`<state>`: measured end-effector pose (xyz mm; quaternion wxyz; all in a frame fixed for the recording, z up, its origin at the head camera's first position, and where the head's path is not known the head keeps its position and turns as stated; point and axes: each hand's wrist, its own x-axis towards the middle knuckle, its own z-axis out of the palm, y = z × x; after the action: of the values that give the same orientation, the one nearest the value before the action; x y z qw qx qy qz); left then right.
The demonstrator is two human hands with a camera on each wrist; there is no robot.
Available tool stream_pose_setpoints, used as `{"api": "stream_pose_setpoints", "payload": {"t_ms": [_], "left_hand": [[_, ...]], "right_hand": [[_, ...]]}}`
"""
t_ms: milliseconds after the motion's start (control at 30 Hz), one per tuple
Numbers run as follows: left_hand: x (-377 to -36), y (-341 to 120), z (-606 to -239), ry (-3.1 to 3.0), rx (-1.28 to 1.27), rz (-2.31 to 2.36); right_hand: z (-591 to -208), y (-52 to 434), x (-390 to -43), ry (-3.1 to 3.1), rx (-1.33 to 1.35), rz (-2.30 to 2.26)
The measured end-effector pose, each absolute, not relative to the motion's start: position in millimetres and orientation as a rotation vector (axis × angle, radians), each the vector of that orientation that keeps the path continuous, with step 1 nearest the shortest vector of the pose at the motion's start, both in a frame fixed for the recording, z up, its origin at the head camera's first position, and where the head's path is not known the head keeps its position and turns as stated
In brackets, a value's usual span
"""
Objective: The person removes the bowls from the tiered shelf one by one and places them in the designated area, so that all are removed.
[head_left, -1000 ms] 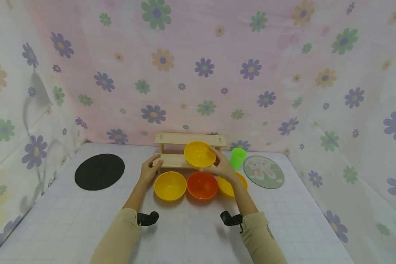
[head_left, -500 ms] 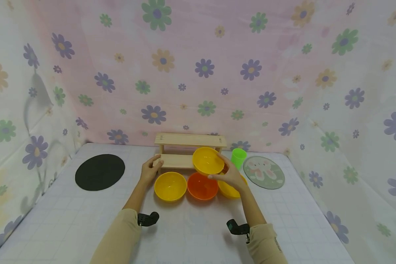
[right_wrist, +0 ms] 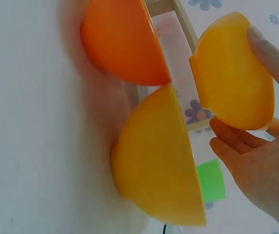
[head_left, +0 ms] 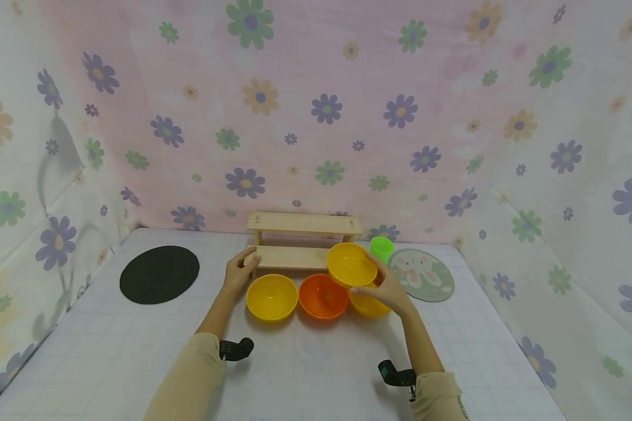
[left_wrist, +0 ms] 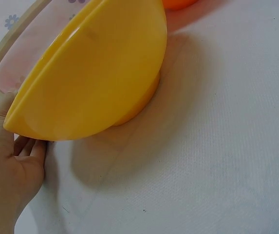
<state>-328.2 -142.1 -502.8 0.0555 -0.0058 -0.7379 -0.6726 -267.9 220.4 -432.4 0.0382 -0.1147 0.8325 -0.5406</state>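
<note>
Your right hand (head_left: 388, 287) grips a yellow bowl (head_left: 351, 264) by its rim, thumb on the near edge and fingers curled under its far side, and holds it in the air, tilted toward you, above the right end of a row of three bowls. Directly below it stands another yellow bowl on the right (head_left: 368, 304), partly hidden by the lifted one; the wrist view shows the two apart, not touching. Beside that one sits an orange bowl (head_left: 323, 295), and at the left end a further yellow bowl on the left (head_left: 271, 296), all three upright on the white gridded surface (head_left: 305, 374). Your left hand (head_left: 240, 271) rests against the left end of the lower board of a small two-tier wooden shelf (head_left: 300, 224), its thumb over the board's corner, just behind the left bowl. A green cup (head_left: 381, 249) stands right of the shelf, near a round mat with a rabbit print (head_left: 421, 273). A round black mat (head_left: 159, 273) lies well apart to the left.
</note>
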Motion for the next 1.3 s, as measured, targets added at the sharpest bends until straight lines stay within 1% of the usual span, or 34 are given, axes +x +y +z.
{"api": "stream_pose_setpoints", "payload": {"t_ms": [100,200,333,433,567,800,1300], "left_hand": [[-329,-141,-503,-2.236,-0.02,-2.041],[-328,-141,-502,-2.236,-0.007,-2.049],[-316,-138,-484,-2.222,-0.022,-2.086],[-309,-136,-473,-2.204,-0.039,-2.118],[-316,-138,-482,-2.196,-0.035,-2.121],[-328,-141,-502,-2.237,-0.013,-2.04],[-328,-140,-503,-2.228,0.003,-2.037]], "right_hand": [[-434,228,-263,2.549,-0.32,-1.659],[-422,231,-252,2.552,-0.294,-1.656],[-419,244,-245,2.567,-0.277,-1.671],[-432,260,-247,2.579,-0.296,-1.715],[-437,277,-242,2.596,-0.331,-1.742],[-438,297,-231,2.633,-0.296,-1.753],[-447,326,-217,2.762,-0.227,-1.713]]}}
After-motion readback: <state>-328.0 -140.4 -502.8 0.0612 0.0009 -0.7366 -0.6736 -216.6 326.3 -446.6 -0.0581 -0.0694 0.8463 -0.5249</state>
